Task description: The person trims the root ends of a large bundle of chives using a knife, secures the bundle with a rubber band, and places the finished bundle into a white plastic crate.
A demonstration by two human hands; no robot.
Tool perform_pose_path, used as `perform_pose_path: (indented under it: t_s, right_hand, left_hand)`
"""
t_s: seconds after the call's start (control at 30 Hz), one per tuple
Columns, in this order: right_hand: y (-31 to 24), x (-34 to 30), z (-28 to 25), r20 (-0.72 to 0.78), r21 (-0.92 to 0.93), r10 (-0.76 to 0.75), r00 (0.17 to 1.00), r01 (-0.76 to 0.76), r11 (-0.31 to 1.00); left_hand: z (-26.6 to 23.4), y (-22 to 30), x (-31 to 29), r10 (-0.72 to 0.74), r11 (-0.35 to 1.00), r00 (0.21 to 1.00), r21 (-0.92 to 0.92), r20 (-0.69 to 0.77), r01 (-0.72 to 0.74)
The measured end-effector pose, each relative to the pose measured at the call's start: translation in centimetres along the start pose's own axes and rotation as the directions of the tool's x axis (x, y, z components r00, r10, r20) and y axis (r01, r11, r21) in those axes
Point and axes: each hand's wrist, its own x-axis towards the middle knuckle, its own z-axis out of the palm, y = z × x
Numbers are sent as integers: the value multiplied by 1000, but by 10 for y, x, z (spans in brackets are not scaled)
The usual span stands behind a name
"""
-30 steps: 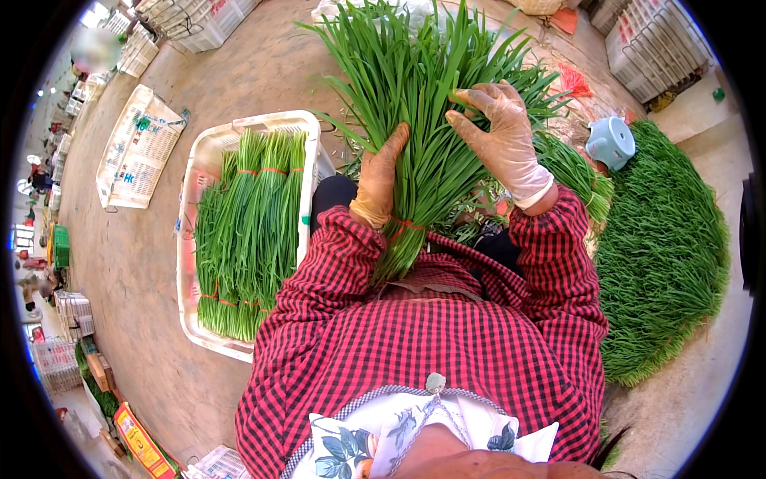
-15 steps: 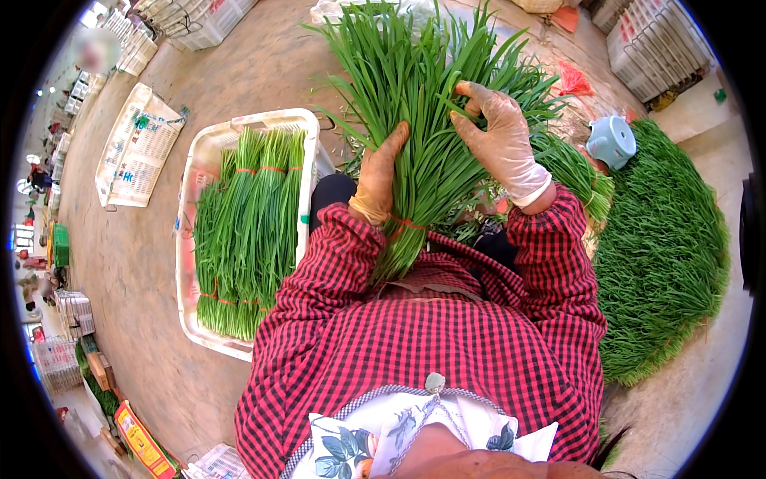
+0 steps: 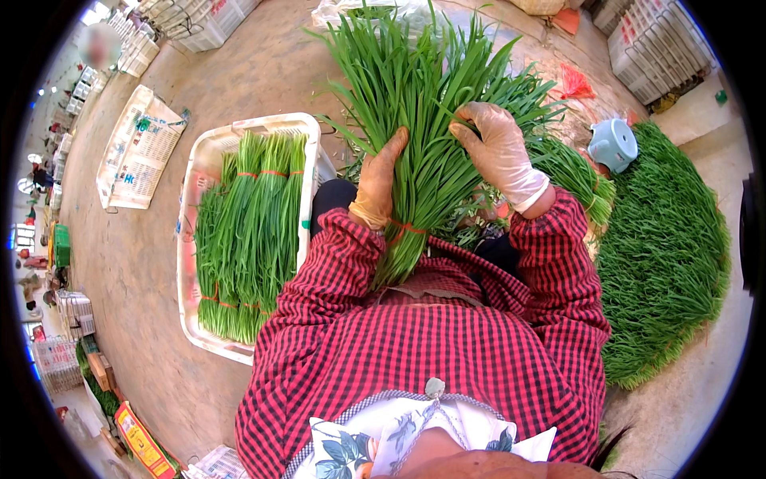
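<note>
A bunch of garlic chives [image 3: 423,176] with a red band low on its stems is upright in front of me, leaves fanned out at the top. Gloved, my left hand [image 3: 379,180] wraps round the bunch's left side above the band, thumb over the leaves. On the other side, my right hand [image 3: 496,148], in a thin pale glove, has thumb and forefinger pinched together on leaf blades at the bunch's edge. How many blades it grips I cannot make out. Just beyond the right wrist lies another tied bunch [image 3: 570,176].
At left stands a white crate [image 3: 309,215] holding several banded bunches. A large heap of chives [image 3: 662,263] spreads at right, with a light-blue stool [image 3: 612,144] at its far edge. Another crate [image 3: 140,152] lies farther left; stacked crates [image 3: 658,52] stand at the far right.
My right thumb and forefinger, apart before, have come together on the leaves. The left hand keeps its hold on the bunch, almost unmoved.
</note>
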Motion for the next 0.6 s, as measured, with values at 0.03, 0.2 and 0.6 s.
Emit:
perform_pose_path:
  t_s: [0.03,0.2,0.6]
  right_hand:
    - [2,-2,-1,-36,-108,-84,996,80,991]
    - [42,-20,-21,51,-517,-129,990,137,845]
    - [-2,18,-53,-50,-54,164,985,-166,985]
  left_hand:
    - [0,1,-1,14,1000,1000,9,-18,-14]
    - [-5,4,-2,63,998,998,30,-19,-62]
    - [18,12,-18,136,974,990,188,-29,-128]
